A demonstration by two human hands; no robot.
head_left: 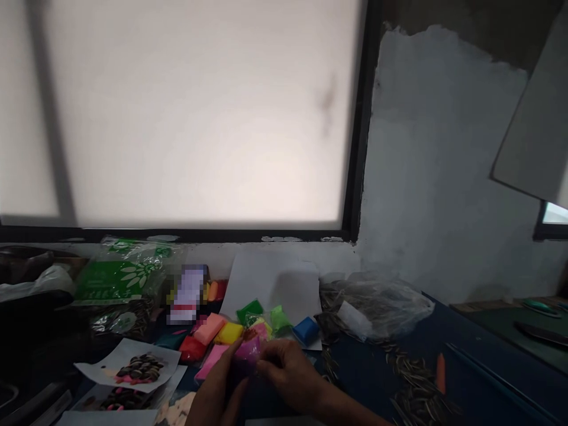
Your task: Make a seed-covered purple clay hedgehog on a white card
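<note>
A small clear packet of purple modelling clay [247, 350] is between my two hands near the table's front. My left hand [217, 387] holds its left side, the fingers pointing up along it. At its right edge, my right hand [286, 370] pinches the wrapping with thumb and fingertips. Around them lie other clay packets: pink [210, 362], yellow [229, 333], red [192, 349], salmon [210, 328], dark green [249, 311], light green [279, 320] and blue [305, 331].
On the left lie pictures decorated with sunflower seeds [141, 369], below a green seed bag [110, 275]. White paper [255, 278] lies behind the packets. Right are a clear plastic bag [390, 305], loose sunflower seeds [419, 393], an orange stick [441, 374] and a window frame [357, 177] above.
</note>
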